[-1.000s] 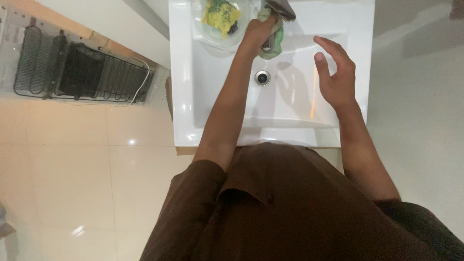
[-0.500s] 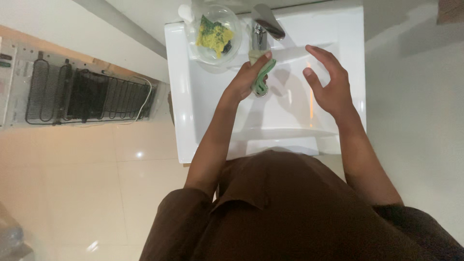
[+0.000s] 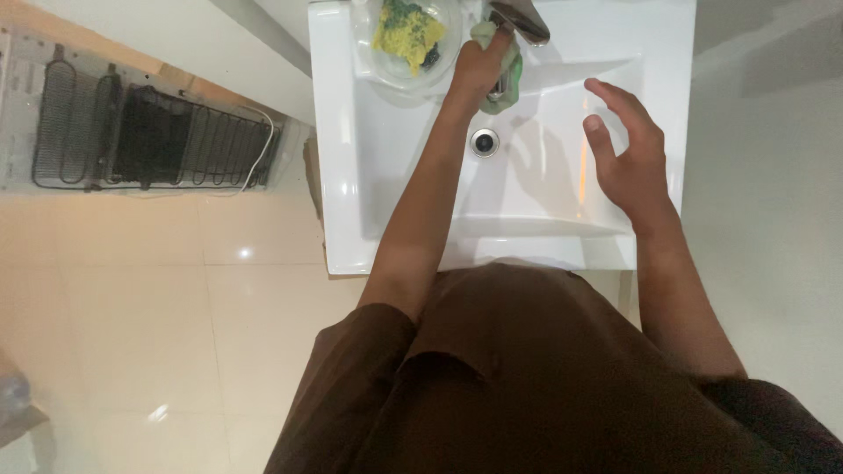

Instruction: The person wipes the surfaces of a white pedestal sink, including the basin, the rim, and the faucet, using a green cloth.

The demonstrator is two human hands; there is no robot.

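- Green cloth (image 3: 505, 75) sits at the far end of the white sink (image 3: 342, 175), pressed against the chrome faucet (image 3: 520, 19), bunched in the left hand (image 3: 479, 63).
- Nearest: brown shirt (image 3: 527, 377) fills the bottom of the view; both bare forearms reach out over the basin.
- Right hand (image 3: 632, 158) hovers above the right side of the basin, fingers spread wide, holding nothing, touching nothing.
- Mid basin: round metal drain (image 3: 484, 141), uncovered, just below the cloth.
- Left hand is closed around the cloth, rubbing at the faucet's base and stem.
- Far left corner of the sink: clear bowl (image 3: 386, 66) with a yellow-green sponge (image 3: 408, 31) inside, untouched.
- Progress guess: faucet wipe is underway; basin looks mostly clean, cannot tell if it has been wiped.
- Off to the left on the tiled floor (image 3: 132, 333): black wire coil rack (image 3: 149, 136).
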